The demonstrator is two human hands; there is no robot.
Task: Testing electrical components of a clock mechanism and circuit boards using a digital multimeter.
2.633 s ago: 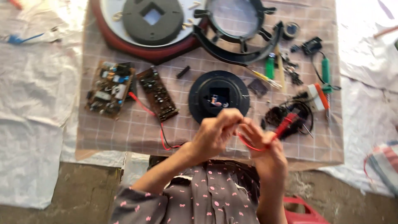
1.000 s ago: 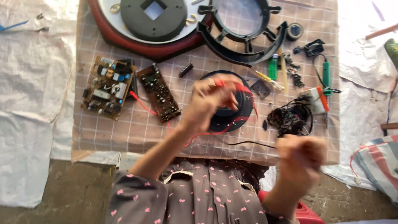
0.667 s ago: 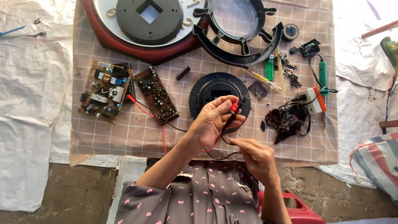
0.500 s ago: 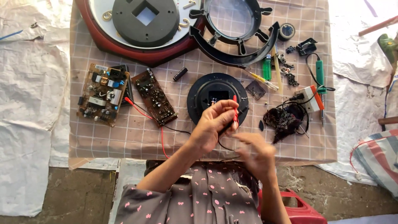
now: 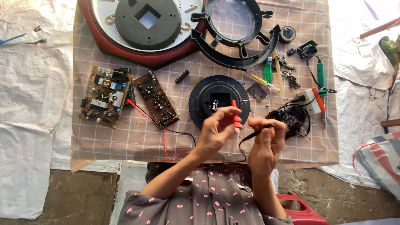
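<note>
Probes over the checked mat: red probe [image 5: 236, 116] pinched in left hand [image 5: 216, 131], black probe [image 5: 255, 134] clamped in right hand [image 5: 266, 143]. Light, stiff, likely best gripped mid-barrel; trailing leads limp.

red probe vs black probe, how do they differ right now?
The red probe sits in the left hand, standing nearly upright; the black probe sits in the right hand, lying slanted and lower. The red probe shows bright against the round black disc behind it, while the black probe is thinner and darker. Both trail a lead toward the person and are pinched at the fingertips.
</note>
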